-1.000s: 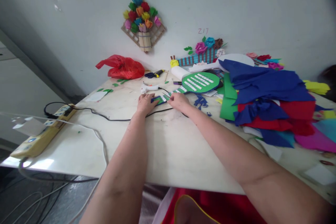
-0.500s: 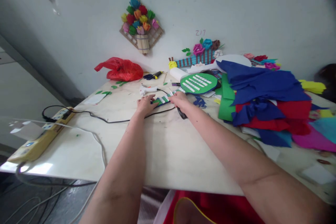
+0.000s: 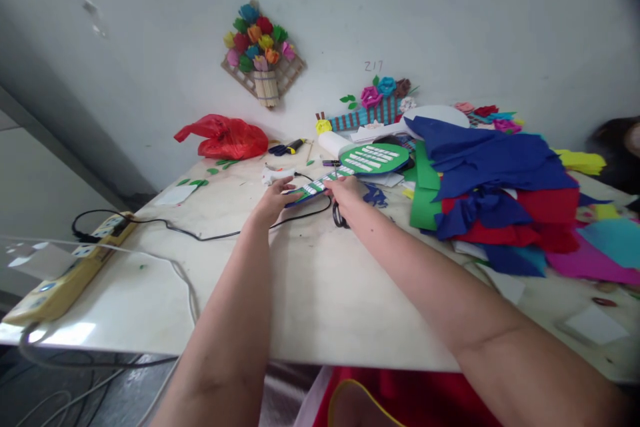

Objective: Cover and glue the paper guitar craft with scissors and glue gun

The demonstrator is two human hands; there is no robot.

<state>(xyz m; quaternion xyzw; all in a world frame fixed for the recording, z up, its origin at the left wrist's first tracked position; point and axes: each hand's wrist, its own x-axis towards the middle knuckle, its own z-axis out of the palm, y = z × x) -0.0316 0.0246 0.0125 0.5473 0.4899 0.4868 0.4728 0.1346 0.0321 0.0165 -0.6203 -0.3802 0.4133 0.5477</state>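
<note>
Two bare hands at a flat green paddle-shaped craft piece (image 3: 349, 161) on a cluttered worktop (image 3: 320, 300)

The left hand (image 3: 275, 200) grips the narrow end of the craft piece, which lies just ahead of the person, slanting away to the right. The right hand (image 3: 345, 192) is closed around a pair of scissors (image 3: 339, 217): dark handle loops show below the palm, blades point up and away, and the fingertips touch the neck of the piece. White strips cross the neck and the wide rounded end, and a blue edge shows beneath the green.

Just beyond the left hand lies a white glue gun (image 3: 277, 175). A black cord (image 3: 200, 239) runs left across the worktop to a yellow power strip (image 3: 75, 273). Blue scraps (image 3: 375, 196) lie right of the right hand.

Farther back are a red plastic bag (image 3: 230, 138), a tool with yellow-and-black handles (image 3: 295, 146), a purple marker (image 3: 331, 163) and a white roll (image 3: 334, 144). On the right is a heap of coloured sheets (image 3: 495, 153), mostly blue, red and green.

On the pale wall (image 3: 450, 20) behind hangs a bouquet of colourful paper flowers (image 3: 257, 40) on a wooden lattice. To its right, below a handwritten "217", is a striped blue-and-brown decoration (image 3: 365, 119) topped with flowers.
</note>
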